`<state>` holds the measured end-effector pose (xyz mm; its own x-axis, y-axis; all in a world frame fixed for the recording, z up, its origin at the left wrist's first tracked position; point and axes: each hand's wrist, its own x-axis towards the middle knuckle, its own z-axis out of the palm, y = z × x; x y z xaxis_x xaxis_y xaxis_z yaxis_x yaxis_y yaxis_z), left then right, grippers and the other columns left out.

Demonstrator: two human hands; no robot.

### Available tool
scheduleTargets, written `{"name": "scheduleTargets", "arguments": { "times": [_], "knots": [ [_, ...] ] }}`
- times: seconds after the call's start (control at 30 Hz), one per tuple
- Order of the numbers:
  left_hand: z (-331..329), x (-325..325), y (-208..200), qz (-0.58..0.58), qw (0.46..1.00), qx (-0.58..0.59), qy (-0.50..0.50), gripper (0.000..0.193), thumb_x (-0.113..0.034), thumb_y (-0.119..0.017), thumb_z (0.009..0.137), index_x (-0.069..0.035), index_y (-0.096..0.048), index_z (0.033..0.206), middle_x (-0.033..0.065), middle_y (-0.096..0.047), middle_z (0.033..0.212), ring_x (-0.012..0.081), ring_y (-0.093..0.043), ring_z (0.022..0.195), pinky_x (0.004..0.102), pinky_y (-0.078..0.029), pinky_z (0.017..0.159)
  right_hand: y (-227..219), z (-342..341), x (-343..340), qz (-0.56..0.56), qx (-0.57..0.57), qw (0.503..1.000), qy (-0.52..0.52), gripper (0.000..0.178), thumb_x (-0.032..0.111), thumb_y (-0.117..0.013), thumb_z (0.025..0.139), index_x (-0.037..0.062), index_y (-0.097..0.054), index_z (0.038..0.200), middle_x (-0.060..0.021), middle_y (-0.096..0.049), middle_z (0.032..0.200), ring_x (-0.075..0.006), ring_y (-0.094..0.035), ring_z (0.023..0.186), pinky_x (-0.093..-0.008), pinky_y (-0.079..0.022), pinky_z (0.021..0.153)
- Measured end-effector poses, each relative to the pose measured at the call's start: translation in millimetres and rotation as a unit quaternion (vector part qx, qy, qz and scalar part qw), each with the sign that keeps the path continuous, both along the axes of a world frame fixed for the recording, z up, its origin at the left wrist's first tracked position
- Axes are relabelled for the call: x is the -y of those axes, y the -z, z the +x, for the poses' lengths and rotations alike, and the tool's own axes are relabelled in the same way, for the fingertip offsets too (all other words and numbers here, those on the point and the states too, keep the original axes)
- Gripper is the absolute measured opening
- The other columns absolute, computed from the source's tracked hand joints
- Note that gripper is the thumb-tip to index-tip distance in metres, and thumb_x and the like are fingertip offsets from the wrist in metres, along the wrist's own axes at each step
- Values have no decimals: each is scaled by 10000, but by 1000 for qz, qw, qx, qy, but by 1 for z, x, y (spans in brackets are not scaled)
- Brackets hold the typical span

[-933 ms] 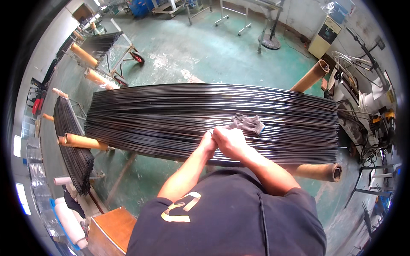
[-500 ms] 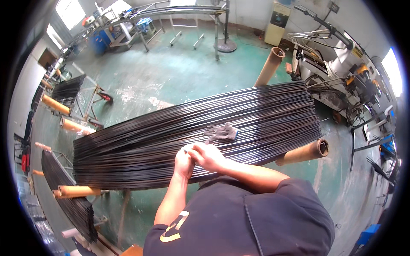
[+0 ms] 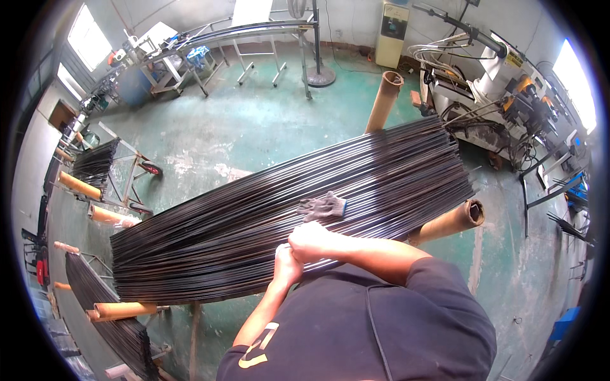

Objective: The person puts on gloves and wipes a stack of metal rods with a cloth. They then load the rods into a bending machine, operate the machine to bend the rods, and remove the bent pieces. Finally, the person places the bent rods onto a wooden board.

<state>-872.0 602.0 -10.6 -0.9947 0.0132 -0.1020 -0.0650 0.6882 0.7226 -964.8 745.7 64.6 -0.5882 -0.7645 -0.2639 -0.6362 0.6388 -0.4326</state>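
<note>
The green floor [image 3: 286, 120], scuffed pale in places, takes up the most room, and over it stretches a broad bed of black rods [image 3: 254, 216], lying directly in front of the person. They are long, thin and packed side by side, glossy where the light strikes, some slanting across others at the left, their right-hand ends uneven. The person's dark shirt [image 3: 362, 330] hides part of the near edge; a gold printed mark [image 3: 257, 348] shows on it. A cable-laden machine [image 3: 473, 120] stands beyond the right end, and a second batch of black rods [image 3: 101, 305] lies off to the left. Brown tubes flank the bed: one [image 3: 445, 223] juts out at the near right, another [image 3: 383, 105] at the far right, a third [image 3: 130, 309] at the near left. A beige water dispenser [image 3: 390, 35] stands against the back wall. The right hand [image 3: 310, 241] is curled against the left hand [image 3: 287, 263], above the near part of the bed; how tightly either is closed, or whether anything is held, I cannot tell. Just beyond them a grey glove [image 3: 323, 207] with a blue-edged cuff lies on the rods. The machine's small yellow label [image 3: 513, 60] is too small to read.
</note>
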Motion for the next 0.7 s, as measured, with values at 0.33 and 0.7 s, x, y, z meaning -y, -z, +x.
{"name": "scheduleTargets", "arguments": {
  "times": [0.33,0.7],
  "knots": [
    [-15,41,106,374,864,182,-286,185,-100,-673,926,-2,-751,1061,199,-796,1010,268,-763,967,443,-578,821,-12,-5,12,-76,-79,990,-84,221,243,-756,784,26,-779,748,-212,-721,687,-382,-743,646,-502,-581,606],
    [-11,38,38,-32,996,-75,-23,148,-40,-694,823,-20,-777,944,232,-774,966,449,-740,967,490,-588,848,2,-3,18,-55,-37,996,-52,264,286,-725,829,44,-826,806,-223,-784,817,-396,-784,759,-505,-612,709]
  ]
}}
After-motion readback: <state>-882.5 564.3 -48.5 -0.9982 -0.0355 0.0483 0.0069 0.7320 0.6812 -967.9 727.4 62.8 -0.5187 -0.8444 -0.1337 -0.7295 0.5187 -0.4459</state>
